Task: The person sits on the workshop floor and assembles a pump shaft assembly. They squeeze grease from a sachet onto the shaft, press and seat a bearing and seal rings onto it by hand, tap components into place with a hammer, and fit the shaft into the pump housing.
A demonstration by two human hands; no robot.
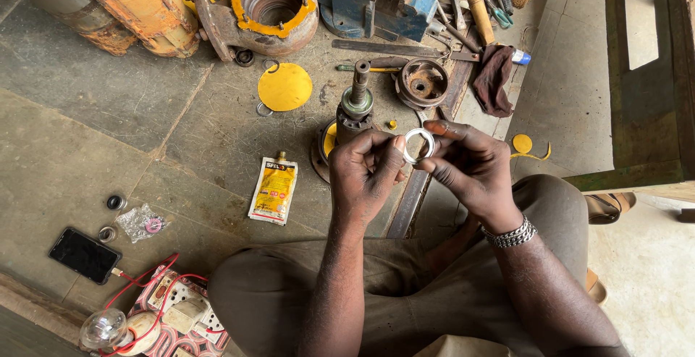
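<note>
- Head view: left hand [365, 172] and right hand [470, 165] both pinching a small silver metal ring [418, 145] between fingertips, held up over the lap.
- Ring above the concrete floor [108, 103], just in front of an upright shaft assembly [355, 111].
- Yellow sachet [274, 190] flat on floor, left of the hands.
- Yellow disc [285, 86] and rusty round housing [422, 82] further out.
- Black phone [85, 255] far left, near a clear bulb [101, 329].
- Dark rag [494, 78] right of housing.
</note>
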